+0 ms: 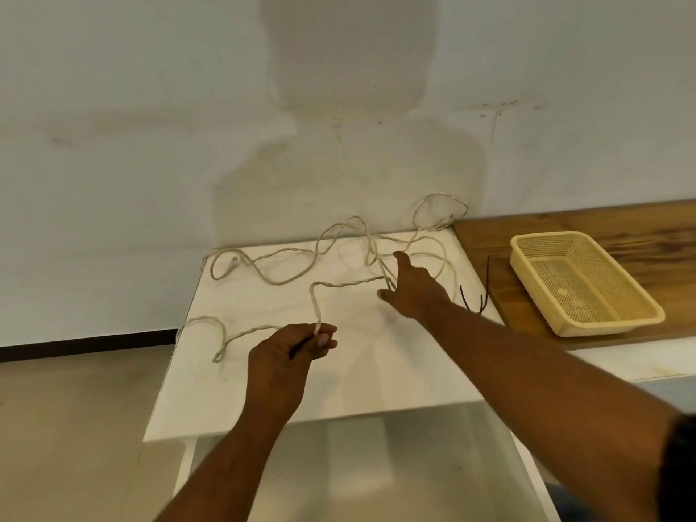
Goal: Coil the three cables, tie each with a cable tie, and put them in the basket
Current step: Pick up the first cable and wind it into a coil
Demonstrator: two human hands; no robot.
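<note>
Two hands: you have both out over the table (395,374), left near the front, right farther back and to the right.
Left hand (290,352): your fingers are curled, and thumb and forefinger pinch the cable (286,252) where one strand rises from the table top.
Right hand (414,292): your forefinger is straight and your thumb spread, with a strand running in under the palm. Whether your hidden fingers catch it cannot be told.
Cable: pale and twisted, it sprawls in loose loops across the back half of the table. How many separate cables there are cannot be told.
Back edge: one loop stands up against the wall (150,145) at the right rear corner.
Left edge: one bend reaches past the left edge, above the floor (75,408).
Ties (487,284): thin and black, they lie at the table's right edge, by the seam with the counter (489,239), just beside your right wrist.
Basket (610,328): it sits on the counter close to its front edge, well apart from both your hands.
Open room: bare table top lies between your two hands and along the front edge.
</note>
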